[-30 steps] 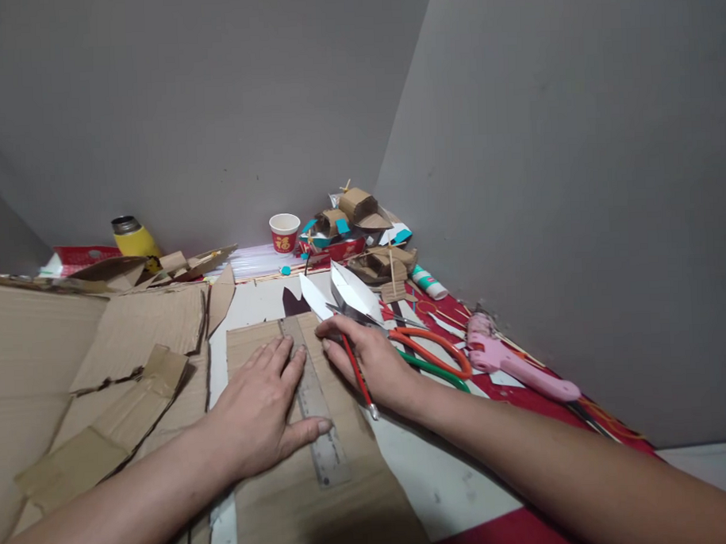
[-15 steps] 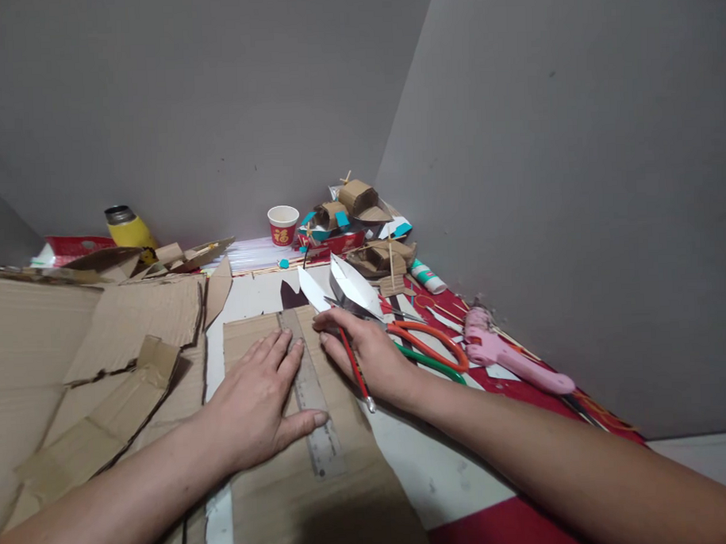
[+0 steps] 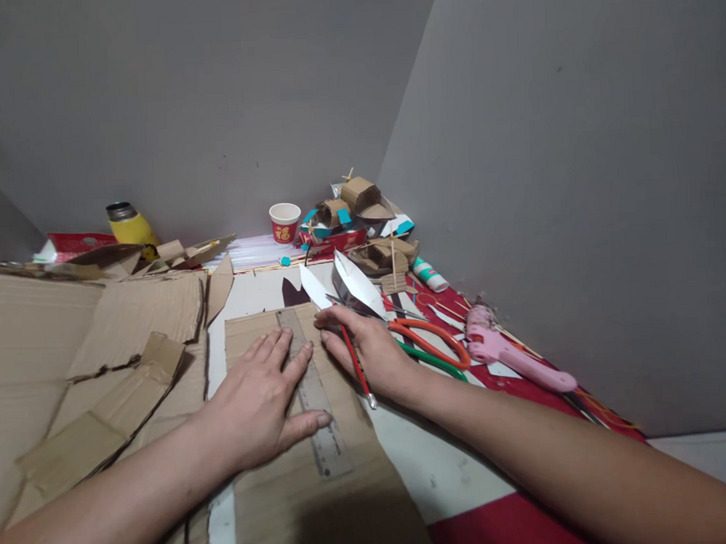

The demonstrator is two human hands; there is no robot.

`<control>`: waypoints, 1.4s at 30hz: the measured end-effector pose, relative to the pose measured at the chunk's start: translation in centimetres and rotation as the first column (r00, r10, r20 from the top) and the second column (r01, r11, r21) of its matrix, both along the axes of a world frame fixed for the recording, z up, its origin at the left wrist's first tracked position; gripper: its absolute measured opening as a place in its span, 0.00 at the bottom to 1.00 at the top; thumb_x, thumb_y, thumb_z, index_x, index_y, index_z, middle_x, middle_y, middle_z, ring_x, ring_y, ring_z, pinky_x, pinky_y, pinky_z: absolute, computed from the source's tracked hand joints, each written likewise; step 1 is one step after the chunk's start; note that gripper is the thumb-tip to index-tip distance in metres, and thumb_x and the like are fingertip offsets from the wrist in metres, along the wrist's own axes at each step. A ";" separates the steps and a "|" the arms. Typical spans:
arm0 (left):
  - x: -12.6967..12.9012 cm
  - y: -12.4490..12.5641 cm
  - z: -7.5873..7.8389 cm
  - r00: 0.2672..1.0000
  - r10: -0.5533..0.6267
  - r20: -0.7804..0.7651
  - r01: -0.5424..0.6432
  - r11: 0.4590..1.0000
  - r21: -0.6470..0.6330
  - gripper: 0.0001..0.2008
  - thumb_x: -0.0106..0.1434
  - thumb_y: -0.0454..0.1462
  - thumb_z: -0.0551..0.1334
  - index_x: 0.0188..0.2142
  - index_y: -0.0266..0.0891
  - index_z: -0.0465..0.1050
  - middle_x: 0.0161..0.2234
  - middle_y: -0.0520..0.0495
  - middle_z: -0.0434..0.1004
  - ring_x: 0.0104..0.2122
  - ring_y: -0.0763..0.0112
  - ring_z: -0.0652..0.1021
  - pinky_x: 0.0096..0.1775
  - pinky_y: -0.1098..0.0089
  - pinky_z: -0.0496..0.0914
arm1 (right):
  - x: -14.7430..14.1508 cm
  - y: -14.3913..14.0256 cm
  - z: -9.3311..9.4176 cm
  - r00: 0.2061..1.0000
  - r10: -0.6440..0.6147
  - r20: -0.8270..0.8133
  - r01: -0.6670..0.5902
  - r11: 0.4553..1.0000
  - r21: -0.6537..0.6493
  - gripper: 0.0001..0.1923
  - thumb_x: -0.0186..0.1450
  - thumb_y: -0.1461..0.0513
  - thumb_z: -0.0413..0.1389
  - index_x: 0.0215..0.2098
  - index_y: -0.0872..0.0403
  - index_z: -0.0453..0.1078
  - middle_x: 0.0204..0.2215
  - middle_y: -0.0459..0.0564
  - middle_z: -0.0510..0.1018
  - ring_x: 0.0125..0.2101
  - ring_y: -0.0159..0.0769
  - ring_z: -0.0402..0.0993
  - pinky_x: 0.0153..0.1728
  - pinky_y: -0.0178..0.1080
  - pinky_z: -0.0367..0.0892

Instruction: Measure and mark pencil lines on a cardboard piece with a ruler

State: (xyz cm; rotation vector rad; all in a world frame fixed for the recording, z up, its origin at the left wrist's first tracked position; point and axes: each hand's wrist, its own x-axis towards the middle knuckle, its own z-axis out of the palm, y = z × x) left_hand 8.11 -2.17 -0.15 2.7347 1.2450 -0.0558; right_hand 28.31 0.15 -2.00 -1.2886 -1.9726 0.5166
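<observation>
At the near centre of the work surface, a transparent ruler (image 3: 313,393) lies lengthwise on a rectangular cardboard sheet (image 3: 357,455), its far end inclined slightly to the left and set close to the sheet's far edge. Compared with the preceding views, the ruler has turned only marginally, its far end a little further left, and the left forefinger has spread somewhat; this suggests that its alignment is being finely adjusted. The left hand (image 3: 263,402) rests flat on ruler and sheet, fingers extended and slightly apart, the thumb crossing the ruler nearer its near end. The right hand (image 3: 378,355) lies just beyond the ruler's right side, fingers curled about a red pencil (image 3: 357,363), whose silvery end points near; its writing tip cannot be made out. The two hands are apart, with the ruler's exposed middle portion between them. Right of the right hand lie scissors (image 3: 466,356) with one orange and one green handle, then a pink glue gun (image 3: 512,358). Cardboard scraps (image 3: 138,311) occupy the left; a paper cup (image 3: 285,225) stands at the far side.
</observation>
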 end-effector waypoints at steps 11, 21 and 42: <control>0.0 -0.5 0.0 1.000 -0.005 -0.013 0.005 1.000 0.016 0.43 0.62 0.61 0.49 0.67 0.35 0.52 0.67 0.23 0.46 0.65 0.39 0.54 0.62 0.46 0.55 | 0.0 0.0 0.0 1.000 -0.002 0.000 0.002 1.000 -0.011 0.10 0.64 0.68 0.53 0.44 0.54 0.68 0.40 0.55 0.82 0.41 0.41 0.79 0.44 0.43 0.71; -0.2 -0.3 0.3 0.998 -0.031 -0.046 0.030 1.000 -0.006 0.43 0.63 0.61 0.48 0.68 0.35 0.49 0.67 0.24 0.44 0.66 0.42 0.51 0.62 0.48 0.54 | 0.1 0.0 -0.1 1.000 0.000 -0.007 0.000 1.000 -0.006 0.10 0.64 0.67 0.53 0.44 0.53 0.68 0.41 0.54 0.82 0.41 0.40 0.79 0.45 0.43 0.71; -0.6 -0.1 -0.5 0.999 -0.028 0.039 0.028 1.000 0.005 0.42 0.62 0.62 0.49 0.67 0.38 0.53 0.67 0.25 0.49 0.65 0.40 0.55 0.61 0.46 0.56 | -0.3 -0.1 0.3 0.831 -0.047 -0.554 -0.069 0.980 -0.186 0.25 0.70 0.45 0.47 0.47 0.55 0.72 0.35 0.52 0.77 0.35 0.34 0.76 0.37 0.38 0.73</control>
